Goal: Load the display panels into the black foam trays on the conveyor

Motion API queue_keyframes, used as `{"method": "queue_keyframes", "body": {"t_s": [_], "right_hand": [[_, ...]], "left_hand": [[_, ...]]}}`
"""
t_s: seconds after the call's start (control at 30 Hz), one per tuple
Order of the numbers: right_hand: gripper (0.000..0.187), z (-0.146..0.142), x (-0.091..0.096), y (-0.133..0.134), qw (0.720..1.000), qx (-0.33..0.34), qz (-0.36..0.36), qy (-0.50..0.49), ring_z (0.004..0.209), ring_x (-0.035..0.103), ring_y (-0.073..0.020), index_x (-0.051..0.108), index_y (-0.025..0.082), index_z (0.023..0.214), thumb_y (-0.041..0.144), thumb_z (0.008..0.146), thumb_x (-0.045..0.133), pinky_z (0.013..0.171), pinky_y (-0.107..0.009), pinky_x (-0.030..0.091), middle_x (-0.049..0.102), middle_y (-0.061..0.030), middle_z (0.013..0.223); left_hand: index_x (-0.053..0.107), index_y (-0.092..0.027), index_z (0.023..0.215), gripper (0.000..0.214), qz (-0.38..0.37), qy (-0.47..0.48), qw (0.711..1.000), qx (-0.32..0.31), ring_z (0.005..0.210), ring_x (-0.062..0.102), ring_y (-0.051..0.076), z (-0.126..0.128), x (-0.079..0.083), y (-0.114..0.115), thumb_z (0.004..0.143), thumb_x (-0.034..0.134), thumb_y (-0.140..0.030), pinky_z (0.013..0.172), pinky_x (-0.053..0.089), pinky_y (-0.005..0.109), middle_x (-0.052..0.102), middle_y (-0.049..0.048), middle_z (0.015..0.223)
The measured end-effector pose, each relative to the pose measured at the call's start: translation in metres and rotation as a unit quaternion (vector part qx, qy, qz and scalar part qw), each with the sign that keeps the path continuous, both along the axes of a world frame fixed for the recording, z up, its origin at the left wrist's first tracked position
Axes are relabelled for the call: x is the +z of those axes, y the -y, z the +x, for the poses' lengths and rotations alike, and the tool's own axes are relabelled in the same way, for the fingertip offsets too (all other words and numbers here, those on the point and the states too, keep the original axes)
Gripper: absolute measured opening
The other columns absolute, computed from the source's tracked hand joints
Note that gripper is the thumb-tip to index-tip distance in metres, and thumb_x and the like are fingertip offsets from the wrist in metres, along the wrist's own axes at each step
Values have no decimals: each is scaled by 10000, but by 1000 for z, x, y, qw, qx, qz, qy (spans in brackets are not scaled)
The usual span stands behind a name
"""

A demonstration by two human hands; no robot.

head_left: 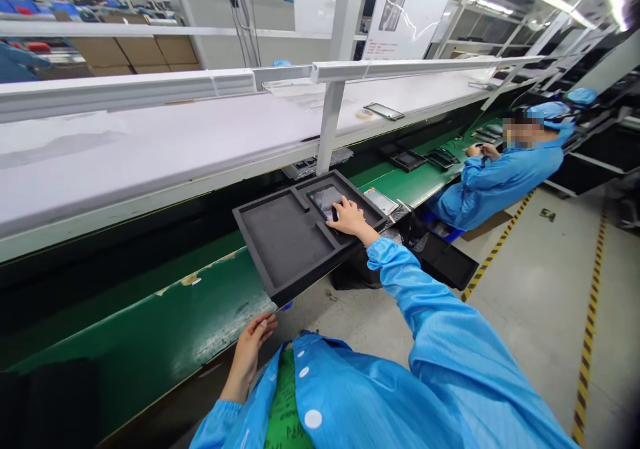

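Observation:
A black foam tray [287,239] with raised dividers lies across the green bench, its near corner at the bench's front edge. In its right-hand section is a dark, glossy flat panel [320,199], partly hidden by my right hand [349,217]. Thumb and fingers of that hand are bent down onto the panel, gripping it near its right side. My left hand [254,342] is at the bench edge [273,310], just below the tray's near corner. Its fingers are closed together there, pinching the edge; no loose item shows in them.
Right of the tray lies a pale flat panel [380,200]. A white upright post [330,125] rises behind it. Another black tray [447,259] sits lower at the right. A co-worker in blue [515,169] handles something small farther along the green bench.

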State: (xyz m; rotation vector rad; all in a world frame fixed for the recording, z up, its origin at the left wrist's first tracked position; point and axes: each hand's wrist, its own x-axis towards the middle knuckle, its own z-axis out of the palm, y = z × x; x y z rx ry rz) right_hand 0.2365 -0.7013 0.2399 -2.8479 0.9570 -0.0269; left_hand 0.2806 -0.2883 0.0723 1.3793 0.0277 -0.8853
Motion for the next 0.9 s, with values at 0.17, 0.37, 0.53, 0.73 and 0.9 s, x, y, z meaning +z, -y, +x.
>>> {"method": "queue_keyframes", "body": {"t_s": [0.17,0.37,0.53,0.73,0.9], "right_hand": [[780,2,4,-6,999,-16,16,-26,1500,237,-444,437,216,1540,621,904,637,1129,-681,324,256,-193,1665],[773,3,-4,-13,999,-48,14,9,1508,236,-447,451,219,1535,649,917,624,1136,-678,299,284,-215,1646],[618,-25,-4,-23,993,-16,45,104,1523,239,-398,503,158,1488,529,998,567,1188,-600,295,302,-193,1650],[355,-133,-56,15,888,-42,-22,457,1365,508,-234,618,200,1343,304,1046,454,1196,-475,377,584,-133,1446],[394,-207,-166,164,922,-142,1,360,1332,544,-272,616,130,1330,234,968,496,1154,-498,442,610,-179,1394]], "left_hand": [[728,-149,1079,672,-5,-19,999,-35,1068,731,324,-3,-22,-11,601,882,-596,1001,530,453,753,184,1176],[723,-159,1032,616,60,-53,994,-75,1094,729,358,3,-45,-17,573,900,-530,1043,523,492,763,183,1137],[716,-188,1040,521,81,-42,992,-92,1132,720,336,-7,-49,-1,643,876,-485,1070,526,466,762,153,1151],[709,-243,940,334,136,-91,980,-115,1095,733,371,-48,-73,43,681,808,-430,1099,517,522,796,114,1021],[715,-220,947,569,123,-81,985,-91,1079,732,404,-98,-101,128,493,908,-505,1110,491,556,806,117,973]]}}
